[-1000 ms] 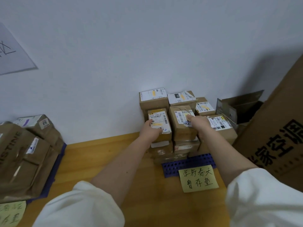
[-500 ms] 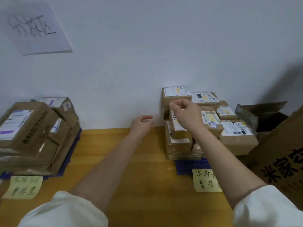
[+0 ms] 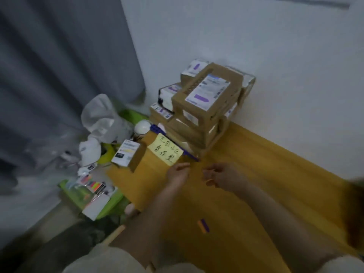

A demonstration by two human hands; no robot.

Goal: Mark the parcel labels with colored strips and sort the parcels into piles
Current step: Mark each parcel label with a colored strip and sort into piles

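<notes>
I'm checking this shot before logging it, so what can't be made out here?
Head view only, motion-blurred:
- Parcel pile: label text too blurred; lower boxes hidden by upper ones.
- Right hand: whether it pinches something, unclear.
- Green tray contents: small, smeared.
- Wall paper: cut off by top edge.

You're working in dim, flat indoor light with a cool grey cast; no lamp or window shows. Motion blur smears the whole view, and your left hand (image 3: 178, 173) and right hand (image 3: 222, 177) have soft, streaked edges. The handwriting on the yellow note (image 3: 165, 152) just beyond your left hand stays readable. The parcel pile (image 3: 204, 107) past your hands throws a faint shadow on the wall (image 3: 275, 56). Wide-angle distortion bends the curtain (image 3: 59, 66), far left of your hands.
</notes>
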